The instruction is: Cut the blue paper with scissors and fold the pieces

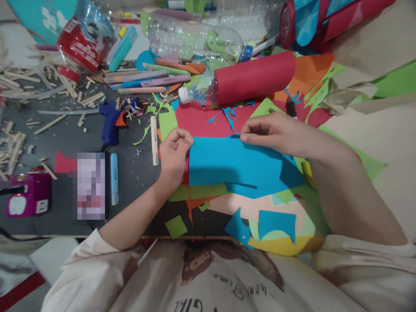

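Head view shows two bare hands at a sheet of smooth blue paper [224, 162], which lies in front of the person over layered paper at the near side of a dark, matte table [130, 130]. The left hand [174, 156] is curled, thumb and forefinger pinching the sheet's upper left corner. The right hand [274, 132] has its fingers bent, tips touching the upper edge farther along; whether they grip it or merely press cannot be told. A shadow and a cut line cross the lower part of the sheet, whose outline slopes toward the right. Flat red paper [198, 121] shows just beyond it, strewn with thin blue slivers, while a square green scrap [177, 226] and a blue piece with a curved notch [277, 221] lie on the near side. Farther back, a clear plastic bottle with a white cap [184, 95] wears a rounded sleeve of red paper [255, 78]; behind it rests a glossy, ribbed, transparent bottle [195, 41]. To the left are slim round markers [146, 81], a blue glue gun [109, 123] with an orange trigger, and splintery wooden sticks [14, 154]. Crumpled brown paper [351, 93] lies at the right.
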A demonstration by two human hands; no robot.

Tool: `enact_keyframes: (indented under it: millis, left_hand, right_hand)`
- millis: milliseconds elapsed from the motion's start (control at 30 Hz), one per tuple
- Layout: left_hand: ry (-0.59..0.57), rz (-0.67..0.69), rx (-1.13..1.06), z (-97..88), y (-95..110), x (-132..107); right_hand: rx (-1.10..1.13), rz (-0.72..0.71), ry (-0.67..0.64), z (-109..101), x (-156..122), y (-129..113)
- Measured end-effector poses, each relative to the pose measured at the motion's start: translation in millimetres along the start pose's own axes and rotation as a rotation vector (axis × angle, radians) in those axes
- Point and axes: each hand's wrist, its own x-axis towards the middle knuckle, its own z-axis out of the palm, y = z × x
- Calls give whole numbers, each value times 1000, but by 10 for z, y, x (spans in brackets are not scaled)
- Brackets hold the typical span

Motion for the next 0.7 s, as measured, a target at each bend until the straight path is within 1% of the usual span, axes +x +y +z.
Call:
enact_keyframes:
  millis: [100,200,267,333,467,567,633,700]
  left_hand:
    - [69,2,16,-22,-25,39]
    - [94,11,30,-25,-50,48]
    - [84,8,9,-17,-64,39]
    - [61,-3,-35,-5,-70,25]
    - [22,-35,-97,5,-56,12]
    - [-57,-105,-123,-6,-32,5]
    - [-148,-132,-90,-11,-3,-17]
    - [-240,-122,25,-7,39,-53]
  right_hand:
    - [-36,-3,1,-165,-57,53]
    - [-112,21,-9,-290,-124,44]
    - [-160,53,12,-341,-162,11]
    - [-178,78,59,-367,-187,-31]
    - [-128,128,129,-377,-191,-69]
    - [-161,124,134,-389,-176,-25]
    - [-209,101,77,-407,-171,21]
    - [-229,96,-1,-427,-171,57]
